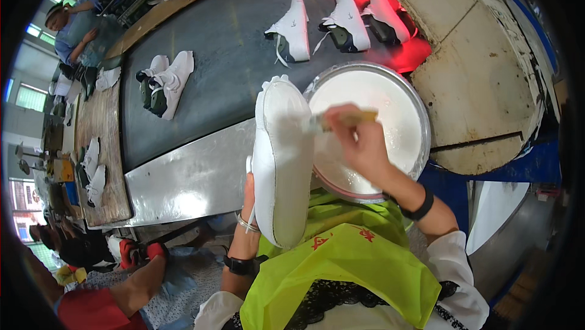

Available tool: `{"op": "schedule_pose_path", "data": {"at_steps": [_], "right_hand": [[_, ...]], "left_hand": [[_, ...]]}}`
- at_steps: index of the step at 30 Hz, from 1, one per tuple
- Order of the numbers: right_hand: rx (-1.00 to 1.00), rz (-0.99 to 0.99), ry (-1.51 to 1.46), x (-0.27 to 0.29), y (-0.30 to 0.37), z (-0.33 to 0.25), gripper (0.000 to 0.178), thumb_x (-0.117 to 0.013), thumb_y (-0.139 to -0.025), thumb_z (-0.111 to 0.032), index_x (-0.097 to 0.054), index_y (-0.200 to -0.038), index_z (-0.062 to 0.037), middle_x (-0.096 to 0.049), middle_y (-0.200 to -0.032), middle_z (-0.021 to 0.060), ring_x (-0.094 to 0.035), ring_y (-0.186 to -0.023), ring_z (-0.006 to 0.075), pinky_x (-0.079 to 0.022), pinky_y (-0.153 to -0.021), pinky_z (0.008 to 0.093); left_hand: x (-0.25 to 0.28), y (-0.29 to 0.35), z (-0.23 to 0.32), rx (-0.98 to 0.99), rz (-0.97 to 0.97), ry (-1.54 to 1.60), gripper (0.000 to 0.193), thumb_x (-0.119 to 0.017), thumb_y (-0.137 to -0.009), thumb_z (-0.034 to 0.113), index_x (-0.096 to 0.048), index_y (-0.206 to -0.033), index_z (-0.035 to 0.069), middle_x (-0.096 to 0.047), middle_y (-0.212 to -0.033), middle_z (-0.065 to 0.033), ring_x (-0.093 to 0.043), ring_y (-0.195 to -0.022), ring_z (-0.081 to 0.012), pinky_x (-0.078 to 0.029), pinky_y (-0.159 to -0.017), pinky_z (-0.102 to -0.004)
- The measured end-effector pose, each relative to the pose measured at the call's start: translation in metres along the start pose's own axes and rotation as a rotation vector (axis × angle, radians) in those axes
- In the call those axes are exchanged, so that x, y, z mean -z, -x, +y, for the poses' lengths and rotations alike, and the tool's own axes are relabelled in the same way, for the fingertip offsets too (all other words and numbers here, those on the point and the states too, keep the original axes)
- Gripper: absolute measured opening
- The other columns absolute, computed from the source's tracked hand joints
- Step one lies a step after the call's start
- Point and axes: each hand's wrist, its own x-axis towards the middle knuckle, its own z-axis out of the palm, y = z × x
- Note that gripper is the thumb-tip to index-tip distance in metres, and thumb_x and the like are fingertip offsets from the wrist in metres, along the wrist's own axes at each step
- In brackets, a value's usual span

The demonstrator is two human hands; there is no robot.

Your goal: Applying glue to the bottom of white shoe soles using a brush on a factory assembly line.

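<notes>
A white shoe upper (282, 165) stands in front of me with its pale underside turned up toward the camera. My left hand (248, 199) holds it from behind on the left; most of its fingers are hidden by the shoe. In my right hand (359, 138) is a brush (367, 115) with a yellowish wooden handle, pinched between the fingers. The blurred bristle end meets the right edge of the shoe's underside. Below the right hand stands a round metal basin (420, 108) of white liquid.
A dark conveyor belt (225, 44) runs across, carrying white shoes (295, 28) at the right under red light and a pair (177, 80) at the left. A metal ledge (183, 175) borders it. Co-workers (79, 31) stand at far left; another's red-sleeved arm (131, 284) reaches in at lower left.
</notes>
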Motion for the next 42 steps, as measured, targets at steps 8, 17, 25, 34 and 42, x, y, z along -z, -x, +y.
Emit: {"op": "schedule_pose_path", "data": {"at_steps": [8, 17, 25, 34, 42], "right_hand": [[0.022, -0.056, -0.028, -0.005, -0.052, -0.017, 0.011, -0.056, -0.087, -0.011, -0.060, -0.089, -0.0009, -0.062, -0.088, 0.0128, -0.060, -0.075, 0.0276, -0.048, -0.070, 0.0308], [0.509, -0.040, 0.168, -0.022, -0.013, -0.031, 0.016, -0.063, -0.077, -0.002, -0.059, -0.092, -0.0053, -0.061, -0.092, 0.0067, -0.058, -0.085, 0.0268, -0.049, -0.072, 0.0328], [0.000, -0.106, -0.056, -0.005, -0.028, -0.066, 0.022, -0.056, -0.088, -0.018, -0.060, -0.092, 0.0033, -0.064, -0.079, 0.0126, -0.061, -0.070, 0.0151, -0.049, -0.065, 0.0279], [0.018, 0.128, -0.021, -0.006, -0.075, -0.050, 0.026, -0.058, -0.085, -0.018, -0.058, -0.083, 0.0079, -0.062, -0.067, 0.0136, -0.060, -0.057, 0.0174, -0.046, -0.056, 0.0298], [0.013, -0.071, 0.130, -0.007, -0.023, -0.072, 0.025, -0.056, -0.086, -0.017, -0.057, -0.077, 0.0066, -0.058, -0.063, 0.0157, -0.059, -0.055, 0.0210, -0.042, -0.052, 0.0324]], "left_hand": [[0.016, -0.002, 0.008, -0.184, 0.028, -0.449, 0.052, -0.037, -0.093, 0.041, -0.046, -0.122, -0.001, -0.060, -0.107, -0.0189, -0.064, -0.088, -0.0286, -0.055, -0.074, -0.0377], [0.023, -0.006, 0.012, -0.096, -0.049, -0.309, 0.051, -0.028, -0.096, 0.037, -0.043, -0.125, -0.002, -0.059, -0.108, -0.0202, -0.064, -0.089, -0.0282, -0.055, -0.075, -0.0384], [0.021, 0.003, 0.016, -0.148, 0.048, -0.501, 0.057, -0.049, -0.089, 0.044, -0.047, -0.122, -0.002, -0.060, -0.108, -0.0134, -0.063, -0.089, -0.0212, -0.053, -0.077, -0.0335], [0.022, 0.016, 0.010, -0.267, 0.179, -0.732, 0.042, -0.059, -0.085, 0.027, -0.055, -0.114, -0.003, -0.061, -0.104, -0.0080, -0.059, -0.087, -0.0143, -0.047, -0.077, -0.0279], [0.018, 0.018, 0.018, -0.318, 0.216, -0.706, 0.045, -0.060, -0.085, 0.030, -0.056, -0.111, -0.007, -0.062, -0.100, -0.0100, -0.060, -0.083, -0.0147, -0.049, -0.072, -0.0280]]}}
